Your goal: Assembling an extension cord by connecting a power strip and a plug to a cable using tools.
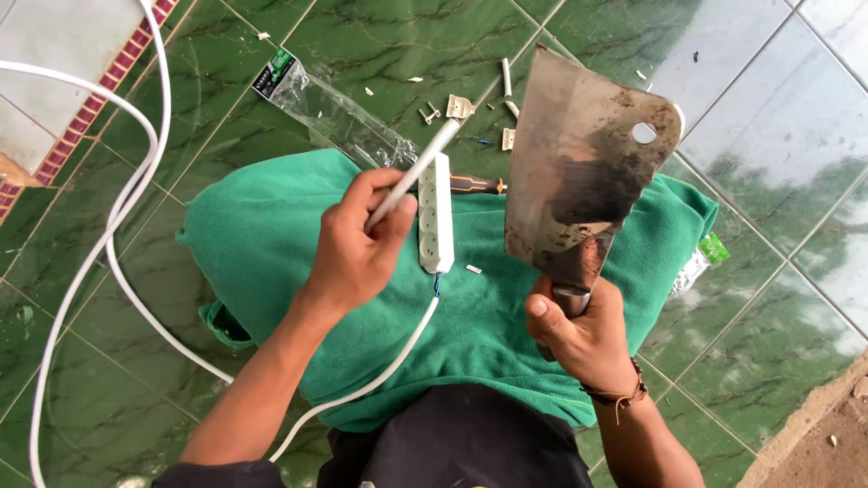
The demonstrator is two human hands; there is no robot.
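My left hand grips the end of a white cable, held slanting up to the right above a green towel. My right hand holds a steel cleaver by its handle, blade upright, stained dark near the middle. A white power strip lies on the towel between my hands, with a cable running from its near end, where coloured wires show, down toward me. An orange-and-black handled tool lies just behind the strip.
Green marbled floor tiles surround the towel. A clear plastic bag with a green label lies behind it. Small screws, white plastic bits and metal parts are scattered at the back. White cable loops at left.
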